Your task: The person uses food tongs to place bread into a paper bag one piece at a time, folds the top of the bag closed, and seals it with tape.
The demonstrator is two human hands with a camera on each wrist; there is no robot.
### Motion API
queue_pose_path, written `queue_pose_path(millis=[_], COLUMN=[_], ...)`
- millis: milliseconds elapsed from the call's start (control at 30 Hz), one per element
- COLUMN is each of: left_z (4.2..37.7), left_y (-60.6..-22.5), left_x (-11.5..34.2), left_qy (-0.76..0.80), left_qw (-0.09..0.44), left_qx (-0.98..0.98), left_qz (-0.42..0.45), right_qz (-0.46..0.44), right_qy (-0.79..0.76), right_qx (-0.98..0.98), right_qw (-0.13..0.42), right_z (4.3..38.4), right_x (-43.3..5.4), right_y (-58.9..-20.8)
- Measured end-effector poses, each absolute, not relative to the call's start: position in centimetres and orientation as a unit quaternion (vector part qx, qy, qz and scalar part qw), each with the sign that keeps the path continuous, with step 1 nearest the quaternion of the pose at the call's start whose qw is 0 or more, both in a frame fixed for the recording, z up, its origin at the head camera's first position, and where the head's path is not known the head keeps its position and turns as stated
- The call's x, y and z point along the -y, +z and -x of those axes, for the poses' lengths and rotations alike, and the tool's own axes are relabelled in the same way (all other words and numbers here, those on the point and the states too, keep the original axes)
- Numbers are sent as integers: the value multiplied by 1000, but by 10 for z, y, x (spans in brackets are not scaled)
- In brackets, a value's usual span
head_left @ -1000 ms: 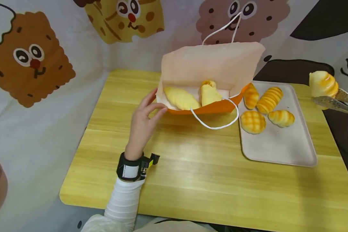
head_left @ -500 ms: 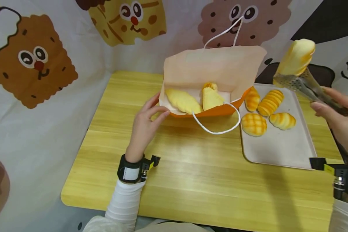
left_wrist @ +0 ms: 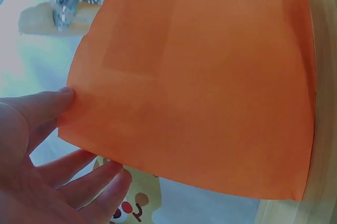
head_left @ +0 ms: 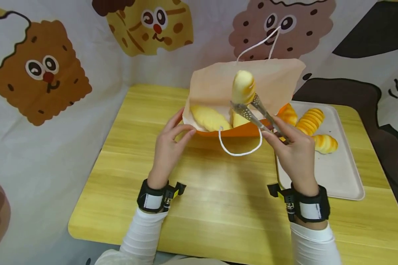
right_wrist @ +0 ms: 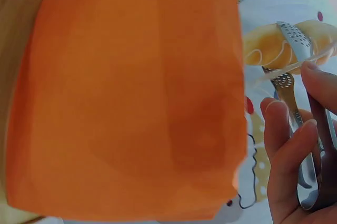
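Observation:
An orange paper bag [head_left: 215, 82] with white cord handles stands upright on the table, its mouth wide. My left hand [head_left: 167, 152] pinches the bag's left rim, thumb on the outer face in the left wrist view. Two pale breads lie inside; the left one [head_left: 209, 117] shows well, the other is partly covered. My right hand [head_left: 295, 151] grips metal tongs [head_left: 247, 113] with perforated tips. Between those tips a long golden bread roll [head_left: 243, 88] is held above the bag's mouth. One cord handle [right_wrist: 284, 69] crosses near the tongs in the right wrist view.
A beige tray [head_left: 341, 180] to the right of the bag carries several breads, among them a ridged loaf [head_left: 311, 120] and a small twisted roll [head_left: 325, 143]. My right hand hides part of it. A cartoon-printed cloth [head_left: 112, 73] hangs behind the wooden table [head_left: 199, 206].
My right hand has come into view from the right, carrying the bread roll in the tongs leftward from beyond the tray to above the bag. My left hand stays on the bag's rim.

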State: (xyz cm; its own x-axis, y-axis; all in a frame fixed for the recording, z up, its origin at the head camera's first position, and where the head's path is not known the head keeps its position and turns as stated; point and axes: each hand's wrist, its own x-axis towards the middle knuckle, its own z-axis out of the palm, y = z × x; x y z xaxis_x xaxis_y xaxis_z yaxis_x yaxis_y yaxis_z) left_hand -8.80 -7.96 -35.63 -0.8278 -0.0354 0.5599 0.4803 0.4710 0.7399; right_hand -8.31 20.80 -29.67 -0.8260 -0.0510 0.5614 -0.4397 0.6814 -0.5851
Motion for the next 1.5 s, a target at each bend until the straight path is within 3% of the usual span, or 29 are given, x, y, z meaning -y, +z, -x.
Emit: queue_pose_path(millis=[533, 1500], left_z=[85, 88], left_y=[-357, -353], left_x=[71, 68], left_qy=[-509, -518], left_qw=[268, 251], left_qx=[808, 809], left_qz=[132, 116], right_qz=[-138, -156], right_qy=[359, 363], right_qx=[883, 893], right_qw=[267, 216], right_z=[78, 85], right_x=[-197, -191], right_y=[-316, -317])
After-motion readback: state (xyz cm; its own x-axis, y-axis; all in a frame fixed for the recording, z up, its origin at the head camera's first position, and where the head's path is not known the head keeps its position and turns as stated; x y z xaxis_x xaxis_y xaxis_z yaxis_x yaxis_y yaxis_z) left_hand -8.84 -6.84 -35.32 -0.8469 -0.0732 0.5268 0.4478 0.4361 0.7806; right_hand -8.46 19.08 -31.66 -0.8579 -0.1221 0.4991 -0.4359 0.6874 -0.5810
